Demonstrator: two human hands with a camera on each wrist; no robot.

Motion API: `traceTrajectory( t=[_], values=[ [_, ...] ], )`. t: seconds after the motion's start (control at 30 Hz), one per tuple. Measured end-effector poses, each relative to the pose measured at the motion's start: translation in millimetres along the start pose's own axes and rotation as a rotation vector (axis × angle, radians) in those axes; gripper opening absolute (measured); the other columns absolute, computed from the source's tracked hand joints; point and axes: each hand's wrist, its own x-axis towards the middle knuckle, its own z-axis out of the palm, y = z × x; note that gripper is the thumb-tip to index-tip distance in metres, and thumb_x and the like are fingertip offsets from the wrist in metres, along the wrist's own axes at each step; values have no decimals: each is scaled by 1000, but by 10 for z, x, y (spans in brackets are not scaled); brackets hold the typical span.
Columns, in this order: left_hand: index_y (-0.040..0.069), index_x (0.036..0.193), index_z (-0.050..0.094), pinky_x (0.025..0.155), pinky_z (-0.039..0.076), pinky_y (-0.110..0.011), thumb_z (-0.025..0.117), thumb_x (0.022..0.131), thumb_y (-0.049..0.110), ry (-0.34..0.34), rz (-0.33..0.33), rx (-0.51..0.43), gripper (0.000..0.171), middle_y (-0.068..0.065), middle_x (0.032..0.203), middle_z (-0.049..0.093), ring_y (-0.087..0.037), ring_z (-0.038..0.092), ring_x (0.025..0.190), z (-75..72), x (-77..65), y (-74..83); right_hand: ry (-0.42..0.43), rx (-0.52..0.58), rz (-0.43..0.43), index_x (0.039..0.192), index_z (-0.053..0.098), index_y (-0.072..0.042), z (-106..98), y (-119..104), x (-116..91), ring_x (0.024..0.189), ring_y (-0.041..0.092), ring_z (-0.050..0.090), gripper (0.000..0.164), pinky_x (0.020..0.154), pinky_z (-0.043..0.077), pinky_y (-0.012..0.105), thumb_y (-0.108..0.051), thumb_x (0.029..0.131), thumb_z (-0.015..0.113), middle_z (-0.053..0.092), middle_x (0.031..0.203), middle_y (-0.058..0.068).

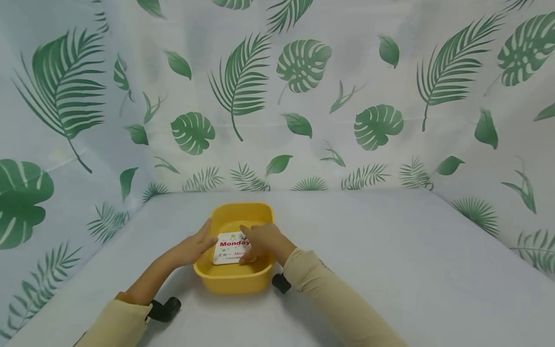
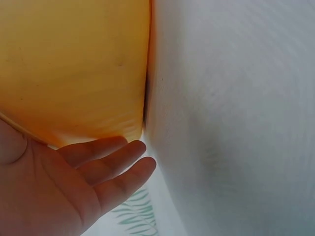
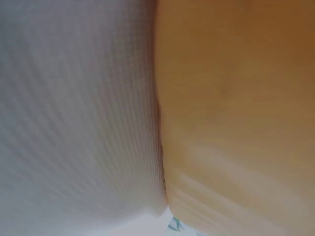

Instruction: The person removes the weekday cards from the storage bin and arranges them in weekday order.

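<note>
1. White backdrop (image 1: 260, 154) printed with green leaves rises behind the scene and along both sides.
2. Pale and plain, the counter (image 1: 403, 270) stretches across the foreground.
3. Beige sleeves (image 1: 342, 308) cover the person's forearms, one entering from each lower side.
4. Left of centre on the counter stands a yellow basin (image 1: 234, 285) with rounded corners.
5. At its left side, the left hand (image 1: 192, 249) holds the rim, thumb reaching over it; the left wrist view shows three fingers straight and slightly apart along the outer wall.
6. Over the right rim reaches the right hand (image 1: 264, 238), index finger and thumb spread apart at the card's right side; whether they pinch it, I cannot tell.
7. Inside the basin is the white card (image 1: 225, 255), reading "Monday" in red above smaller lettering, its right part partly covered.
8. Two small black devices (image 1: 166, 309) sit at the wrists.
</note>
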Motion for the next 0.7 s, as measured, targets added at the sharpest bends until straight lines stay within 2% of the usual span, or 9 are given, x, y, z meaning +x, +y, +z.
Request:
traceTrajectory(
  t=[0.1, 0.23, 0.57, 0.7],
  values=[
    [-6, 143, -7, 108, 18, -57, 32, 95, 49, 1, -1, -8, 83, -27, 149, 2, -45, 15, 135, 14, -24, -31, -25, -19, 3, 145, 25, -23, 13, -46, 19, 119, 17, 49, 98, 106, 31, 38, -68, 66, 61, 47, 138, 0],
    [-5, 143, -7, 108, 19, -57, 34, 95, 48, -3, 4, -14, 83, -27, 149, 3, -45, 17, 135, 33, -34, -45, -40, 9, 13, 145, 26, -21, 24, -77, 18, 119, 17, 50, 101, 108, 28, 41, -68, 64, 64, 48, 137, -2],
    [-5, 143, -8, 108, 17, -57, 32, 95, 50, 0, 24, -14, 83, -27, 150, 2, -45, 15, 136, -19, 5, 4, -66, 62, 54, 144, 27, -24, -48, -43, 20, 118, 20, 48, 99, 110, 26, 43, -68, 64, 65, 51, 134, 1],
    [-6, 143, -8, 109, 14, -56, 32, 95, 50, -8, 17, -13, 83, -27, 149, 0, -44, 11, 136, -33, 4, 15, -51, 30, 27, 143, 30, -24, -59, -26, 15, 120, 23, 46, 96, 109, 28, 43, -68, 66, 63, 49, 135, 4]
  ],
)
